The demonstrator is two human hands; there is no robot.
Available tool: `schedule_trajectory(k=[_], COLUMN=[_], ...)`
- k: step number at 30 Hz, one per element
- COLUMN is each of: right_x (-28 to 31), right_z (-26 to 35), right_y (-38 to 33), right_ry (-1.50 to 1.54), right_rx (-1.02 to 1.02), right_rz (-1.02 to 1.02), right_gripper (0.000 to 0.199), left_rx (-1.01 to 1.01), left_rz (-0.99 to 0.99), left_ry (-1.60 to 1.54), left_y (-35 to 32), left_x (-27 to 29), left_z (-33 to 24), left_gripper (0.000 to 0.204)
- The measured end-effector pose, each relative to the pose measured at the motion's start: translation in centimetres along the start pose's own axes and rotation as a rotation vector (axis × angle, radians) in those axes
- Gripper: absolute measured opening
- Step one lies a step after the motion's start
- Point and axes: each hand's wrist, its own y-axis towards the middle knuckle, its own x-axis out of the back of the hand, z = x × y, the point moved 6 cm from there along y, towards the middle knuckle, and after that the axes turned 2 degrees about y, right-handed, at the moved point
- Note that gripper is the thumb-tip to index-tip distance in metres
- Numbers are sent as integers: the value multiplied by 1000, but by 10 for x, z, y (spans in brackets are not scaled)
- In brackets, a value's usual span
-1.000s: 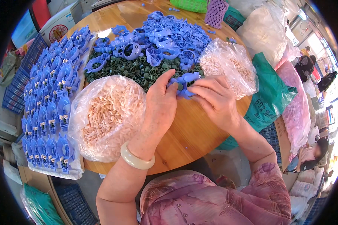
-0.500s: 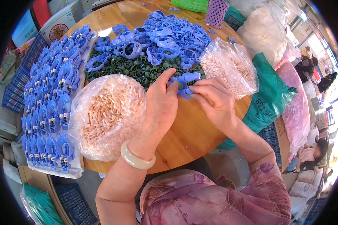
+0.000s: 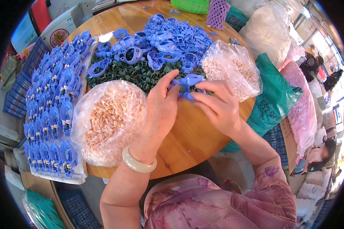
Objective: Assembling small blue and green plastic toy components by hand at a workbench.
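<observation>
Above the near edge of the heap, a blue plastic toy part (image 3: 191, 79) is held between my two hands. My left hand (image 3: 162, 105) grips its left side, the index finger raised and the thumb against the part; the other fingers are hidden behind. My right hand (image 3: 222, 105) has thumb and fingertips bent at the part's right side. Whether a small piece sits in those fingertips I cannot tell. Just beyond are dark green small plastic pieces (image 3: 141, 74), with larger blue ring-shaped parts (image 3: 133, 55) and a pile of small blue pieces (image 3: 187, 36) behind.
Clear bags of cream-coloured small pieces stand left (image 3: 109, 126) and right (image 3: 233, 68) on the round wooden table (image 3: 187, 133). At far left, a white board (image 3: 78, 177) carries rows of blue assembled parts (image 3: 53, 110). A green basket (image 3: 191, 5) and purple woven holder (image 3: 218, 15) stand at the back.
The fingers of my right hand have spread slightly at the blue part's right side. My left hand keeps its hold. The whole view has shifted a little.
</observation>
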Motion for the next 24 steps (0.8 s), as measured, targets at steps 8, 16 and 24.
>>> schedule_trajectory(k=[8,16,24], right_x=[-9,-26,-8], right_z=[-78,-91,-85], right_y=[-33,-53,-44], right_ry=[710,1176,874], right_rx=[-741,-765,-301], right_rz=[81,-14,-33], right_gripper=[27,19,23], left_rx=[-283,-573,-652], left_rz=[134,237,201], left_ry=[234,337,548], left_y=[-7,-8,-5], left_x=[-8,-16,-17], left_z=[-28,-42,-41], left_gripper=[42,40,40])
